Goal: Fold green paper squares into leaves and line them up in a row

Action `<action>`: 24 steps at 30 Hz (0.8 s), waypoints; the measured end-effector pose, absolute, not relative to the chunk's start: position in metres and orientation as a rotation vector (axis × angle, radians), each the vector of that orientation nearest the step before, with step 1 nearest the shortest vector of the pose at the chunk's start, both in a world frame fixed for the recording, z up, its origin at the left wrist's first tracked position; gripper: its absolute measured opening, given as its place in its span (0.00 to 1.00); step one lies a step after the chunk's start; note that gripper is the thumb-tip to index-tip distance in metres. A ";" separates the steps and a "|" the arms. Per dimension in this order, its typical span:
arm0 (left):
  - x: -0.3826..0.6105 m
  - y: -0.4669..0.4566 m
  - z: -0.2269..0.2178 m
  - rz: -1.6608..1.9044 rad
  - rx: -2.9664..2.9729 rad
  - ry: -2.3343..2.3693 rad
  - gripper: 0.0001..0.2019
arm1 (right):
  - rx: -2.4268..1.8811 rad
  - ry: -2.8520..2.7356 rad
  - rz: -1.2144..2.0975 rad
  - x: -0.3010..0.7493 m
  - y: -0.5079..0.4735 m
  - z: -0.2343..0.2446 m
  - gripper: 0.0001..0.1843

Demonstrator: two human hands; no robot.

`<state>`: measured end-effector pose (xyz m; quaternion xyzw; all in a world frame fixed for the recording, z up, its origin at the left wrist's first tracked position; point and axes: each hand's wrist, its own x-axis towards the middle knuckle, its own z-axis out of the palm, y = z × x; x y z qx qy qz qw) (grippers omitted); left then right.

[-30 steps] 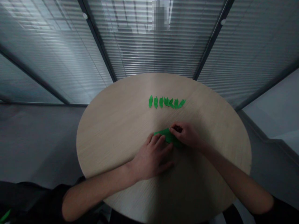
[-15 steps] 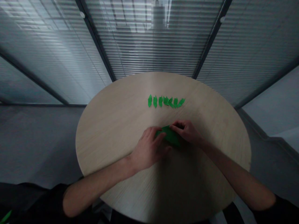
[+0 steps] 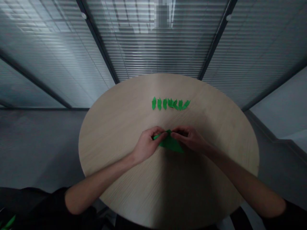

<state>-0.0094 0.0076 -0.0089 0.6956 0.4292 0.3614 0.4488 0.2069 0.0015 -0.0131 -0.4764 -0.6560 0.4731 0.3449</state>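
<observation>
A sheet of green paper (image 3: 170,143), folded into a rough triangle, lies on the table under my hands. My left hand (image 3: 148,144) pinches its upper left edge between thumb and fingers. My right hand (image 3: 188,138) holds its upper right side with the fingertips, and the two hands nearly meet at the top corner. Part of the sheet is hidden by my fingers. Farther out, a row of several small folded green paper pieces (image 3: 169,103) stands apart from both hands.
The round pale wood table (image 3: 115,127) fills the middle of the view. Behind it stand glass partitions with slatted blinds (image 3: 158,41). Grey floor lies on both sides. A small green piece (image 3: 9,222) shows at the lower left corner beside my dark sleeve.
My left hand has moved up and to the right, from the sheet's left side to its upper edge. Both hands now pinch closer together, and the sheet lies in a more triangular shape.
</observation>
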 end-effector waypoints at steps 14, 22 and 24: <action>-0.011 0.017 -0.006 1.143 1.335 1.015 0.19 | -1.284 -1.747 1.271 0.208 -0.003 -0.007 0.23; -0.010 0.016 -0.005 1.146 1.333 0.992 0.18 | -1.263 -1.730 1.284 0.209 -0.003 -0.006 0.21; -0.010 0.015 -0.006 1.121 1.411 1.000 0.17 | -1.233 -1.703 1.271 0.208 -0.002 -0.007 0.20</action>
